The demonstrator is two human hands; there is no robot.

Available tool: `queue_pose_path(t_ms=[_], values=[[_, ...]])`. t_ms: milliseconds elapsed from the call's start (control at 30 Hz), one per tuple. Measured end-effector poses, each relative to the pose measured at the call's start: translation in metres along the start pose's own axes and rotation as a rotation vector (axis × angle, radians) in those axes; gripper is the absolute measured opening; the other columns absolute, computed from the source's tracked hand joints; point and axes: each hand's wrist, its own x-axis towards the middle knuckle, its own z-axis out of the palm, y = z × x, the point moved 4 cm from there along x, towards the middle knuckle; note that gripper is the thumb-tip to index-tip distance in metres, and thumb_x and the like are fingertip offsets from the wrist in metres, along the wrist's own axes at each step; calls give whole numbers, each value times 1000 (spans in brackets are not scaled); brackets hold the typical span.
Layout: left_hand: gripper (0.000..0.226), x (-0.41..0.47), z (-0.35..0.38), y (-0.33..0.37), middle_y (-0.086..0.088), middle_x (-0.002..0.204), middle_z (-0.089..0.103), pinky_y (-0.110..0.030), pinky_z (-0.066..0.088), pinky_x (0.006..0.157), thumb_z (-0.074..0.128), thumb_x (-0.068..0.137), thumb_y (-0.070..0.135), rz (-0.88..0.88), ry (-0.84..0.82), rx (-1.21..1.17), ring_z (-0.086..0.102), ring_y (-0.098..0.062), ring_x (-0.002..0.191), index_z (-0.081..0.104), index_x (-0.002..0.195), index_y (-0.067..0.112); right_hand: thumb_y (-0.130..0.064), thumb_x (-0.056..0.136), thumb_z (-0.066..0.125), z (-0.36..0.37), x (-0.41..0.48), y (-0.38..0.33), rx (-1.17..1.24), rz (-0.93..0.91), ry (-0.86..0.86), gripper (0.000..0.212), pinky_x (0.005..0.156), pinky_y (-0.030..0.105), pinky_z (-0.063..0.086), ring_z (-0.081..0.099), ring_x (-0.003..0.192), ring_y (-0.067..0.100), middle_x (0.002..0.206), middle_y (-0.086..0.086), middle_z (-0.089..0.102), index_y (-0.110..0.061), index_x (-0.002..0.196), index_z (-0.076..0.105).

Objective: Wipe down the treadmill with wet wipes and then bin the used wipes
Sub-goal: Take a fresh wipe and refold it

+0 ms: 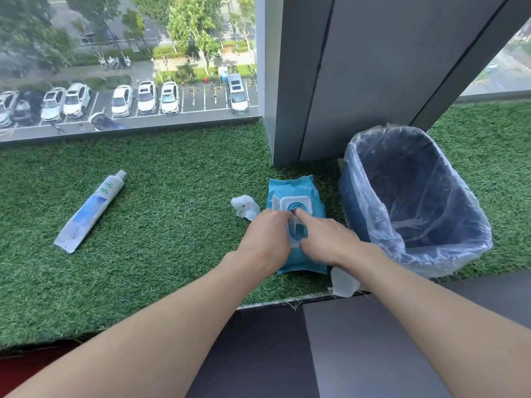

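Note:
A blue pack of wet wipes lies on the green artificial turf of a window ledge, its white flip lid raised. My left hand presses on the pack's left side and holds it down. My right hand reaches in from the right, its index finger at the pack's opening. A crumpled white wipe lies just left of the pack. Another white wipe sits by the ledge's front edge under my right forearm. The treadmill is not in view.
A blue bin with a clear plastic liner stands right of the pack, tilted towards me. A white and blue tube lies on the turf at the left. A grey pillar rises behind the pack, beside the window.

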Motion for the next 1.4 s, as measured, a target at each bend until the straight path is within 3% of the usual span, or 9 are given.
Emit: queue_pose_path(t_ms=[167, 367, 500, 600, 700, 833, 933, 1100, 1400], values=[[62, 3, 3, -5, -14, 113, 60, -27, 40, 66, 45, 85, -10, -8, -1, 11, 53, -24, 78, 55, 139, 20, -20, 92, 43, 6, -36, -6, -29, -68, 364, 45, 71, 39, 46, 62, 95, 33, 111, 0, 59, -37, 134, 40], [56, 2, 3, -1, -13, 118, 59, -27, 40, 70, 46, 87, -8, 6, 16, 6, 58, -27, 88, 57, 136, 17, -23, 96, 45, 9, -30, -8, -89, -85, 410, 37, 63, 39, 44, 66, 85, 35, 108, 1, 59, -23, 133, 40], [59, 3, 3, -6, -14, 120, 61, -29, 43, 72, 45, 84, -9, -3, 34, 5, 60, -28, 93, 57, 136, 17, -20, 82, 52, 1, -42, -13, -63, -196, 726, 12, 40, 29, 36, 54, 48, 31, 79, 3, 58, -11, 88, 54], [57, 4, 3, -6, -14, 117, 62, -31, 47, 75, 45, 86, -7, 6, 37, -8, 61, -29, 94, 56, 137, 17, -16, 74, 61, 15, -38, -12, -283, -223, 514, 46, 38, 28, 35, 46, 45, 23, 98, 1, 53, -15, 120, 62], [63, 5, 6, -5, -13, 107, 59, -29, 39, 64, 43, 87, -7, 30, 28, -11, 56, -26, 81, 45, 143, 21, -14, 88, 53, 15, -24, -1, -296, -26, 308, 72, 43, 29, 20, 38, 50, 19, 112, 4, 32, -32, 151, 21], [85, 4, 9, -5, -7, 109, 47, -30, 38, 58, 44, 87, -7, 65, 18, 39, 50, -26, 76, 12, 157, 32, -15, 91, 50, 8, -10, -3, -190, 75, 160, 65, 55, 33, 30, 42, 62, 24, 117, 9, 30, -32, 147, 21], [89, -4, 10, 3, -7, 131, 30, -27, 40, 83, 49, 88, -1, 190, 92, 76, 45, -26, 101, 0, 157, 26, -20, 93, 49, 9, -10, -1, -85, 19, 169, 54, 60, 36, 38, 49, 66, 28, 105, 5, 28, -33, 141, 28], [77, -8, 23, 3, -11, 152, 29, -35, 30, 113, 52, 94, 28, 306, 81, 278, 28, -25, 139, 11, 154, 6, -21, 95, 43, 6, -26, 13, 146, 72, 346, 38, 77, 43, 50, 59, 95, 33, 115, 2, 49, -27, 133, 45], [69, 5, 32, -1, -6, 158, 12, -45, 36, 111, 51, 90, 23, 194, -236, 597, 12, -26, 148, 21, 151, 17, -14, 93, 46, -1, -30, 16, 301, 195, 377, 37, 82, 41, 46, 54, 108, 31, 128, 5, 51, -17, 130, 45]])
